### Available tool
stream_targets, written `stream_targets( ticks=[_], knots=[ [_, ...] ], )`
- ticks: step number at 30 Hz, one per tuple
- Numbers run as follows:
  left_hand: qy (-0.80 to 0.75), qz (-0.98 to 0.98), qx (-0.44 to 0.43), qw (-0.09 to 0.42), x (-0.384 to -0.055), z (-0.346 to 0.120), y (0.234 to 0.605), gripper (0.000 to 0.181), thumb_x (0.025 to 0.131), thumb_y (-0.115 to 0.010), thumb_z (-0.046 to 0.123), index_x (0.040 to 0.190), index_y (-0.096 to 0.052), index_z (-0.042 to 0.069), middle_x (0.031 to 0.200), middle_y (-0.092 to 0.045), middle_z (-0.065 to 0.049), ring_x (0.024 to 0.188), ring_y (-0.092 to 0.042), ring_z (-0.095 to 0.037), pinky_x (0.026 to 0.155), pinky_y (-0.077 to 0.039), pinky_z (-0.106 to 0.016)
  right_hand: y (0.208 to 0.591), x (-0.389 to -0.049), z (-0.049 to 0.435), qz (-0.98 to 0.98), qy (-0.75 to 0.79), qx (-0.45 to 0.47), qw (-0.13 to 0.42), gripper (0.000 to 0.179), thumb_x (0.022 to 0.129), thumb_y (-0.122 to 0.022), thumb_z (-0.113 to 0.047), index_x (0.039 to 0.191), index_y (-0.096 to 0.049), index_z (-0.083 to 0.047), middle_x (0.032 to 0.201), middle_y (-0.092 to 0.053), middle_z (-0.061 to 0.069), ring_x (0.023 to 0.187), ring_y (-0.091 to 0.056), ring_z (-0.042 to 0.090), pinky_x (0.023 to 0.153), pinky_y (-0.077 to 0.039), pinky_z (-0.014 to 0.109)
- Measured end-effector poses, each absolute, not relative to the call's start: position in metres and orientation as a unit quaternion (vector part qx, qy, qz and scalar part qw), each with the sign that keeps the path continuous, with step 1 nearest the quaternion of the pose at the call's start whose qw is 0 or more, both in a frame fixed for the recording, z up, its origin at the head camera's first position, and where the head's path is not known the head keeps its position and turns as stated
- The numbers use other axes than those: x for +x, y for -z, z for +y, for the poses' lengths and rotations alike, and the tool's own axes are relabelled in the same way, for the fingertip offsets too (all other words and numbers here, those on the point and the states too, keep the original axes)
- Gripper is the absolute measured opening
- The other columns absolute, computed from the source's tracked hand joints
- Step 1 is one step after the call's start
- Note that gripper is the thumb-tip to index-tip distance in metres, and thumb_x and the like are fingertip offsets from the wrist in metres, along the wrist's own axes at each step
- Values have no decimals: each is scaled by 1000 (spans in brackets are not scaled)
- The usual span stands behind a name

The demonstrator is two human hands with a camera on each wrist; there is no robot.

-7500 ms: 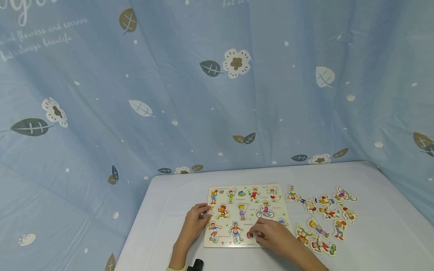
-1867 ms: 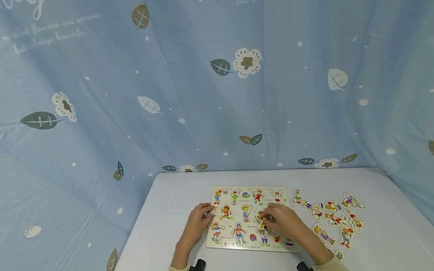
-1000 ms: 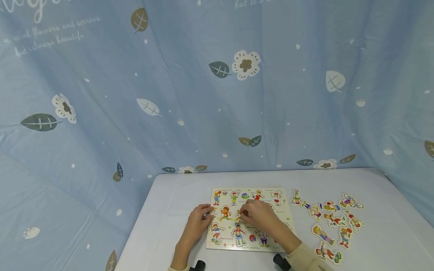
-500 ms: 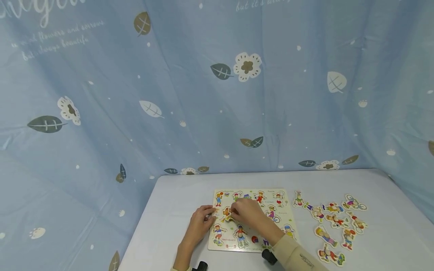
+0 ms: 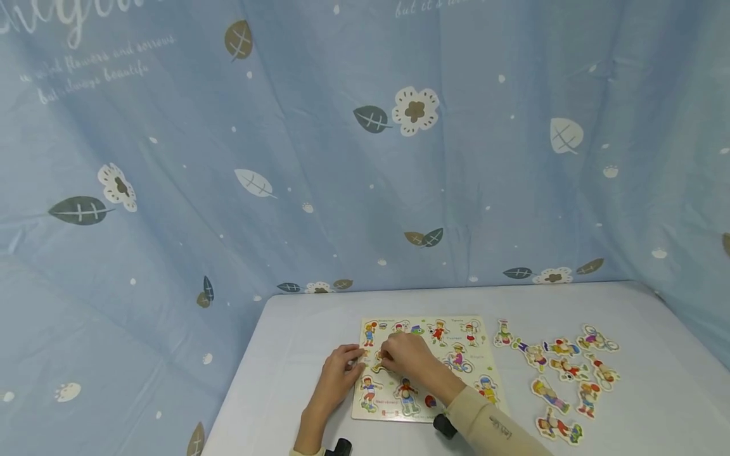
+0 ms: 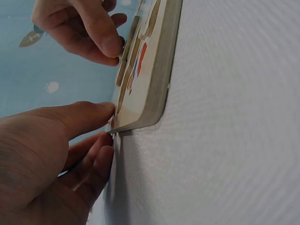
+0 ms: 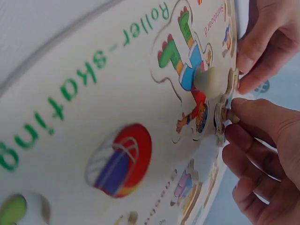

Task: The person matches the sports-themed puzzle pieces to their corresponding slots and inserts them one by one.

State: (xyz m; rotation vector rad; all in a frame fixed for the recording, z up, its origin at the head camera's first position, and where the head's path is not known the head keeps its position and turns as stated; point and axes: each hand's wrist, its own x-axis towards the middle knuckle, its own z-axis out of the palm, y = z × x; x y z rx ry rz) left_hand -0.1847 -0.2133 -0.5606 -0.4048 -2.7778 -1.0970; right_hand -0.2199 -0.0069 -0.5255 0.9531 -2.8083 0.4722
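Note:
A wooden peg-puzzle board (image 5: 489,367) printed with sports figures lies on the table. At its left edge my left hand (image 5: 340,373) grips the board, thumb on top and fingers against the side, as the left wrist view shows. My right hand (image 5: 407,358) is over the board's left part. In the right wrist view, its thumb and forefinger pinch the small knob of a runner puzzle piece (image 7: 220,117), which sits at the board's surface. Whether that piece lies flush cannot be told. A roller-skating figure (image 7: 187,70) with a pale knob (image 7: 206,80) lies nearby on the board.
Right of the board several loose puzzle pieces lie scattered, among them a cyclist (image 5: 595,339), a golfer (image 5: 549,394) and a skateboarder (image 5: 559,427). The white tabletop (image 5: 308,316) ends at a blue patterned curtain (image 5: 319,240). Black wrist cameras (image 5: 445,426) sit at both wrists.
The runner piece has left the loose group, and my right hand has carried it leftward across the board to the runner's printed place. My left hand keeps its grip on the edge.

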Motion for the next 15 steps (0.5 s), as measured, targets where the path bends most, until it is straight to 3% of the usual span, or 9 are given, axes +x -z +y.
stream_targets(
  ticks=[15],
  knots=[
    [362, -919, -136, 73, -185, -212, 561, 30, 90, -69, 11, 118, -69, 1, 125, -64, -14, 104, -64, -24, 78, -58, -25, 524, -221, -10, -934, -171, 312, 25, 9, 84, -77, -27, 79, -75, -19, 69, -61, -10, 58, -43, 2, 50, -36, 19]
  ],
)
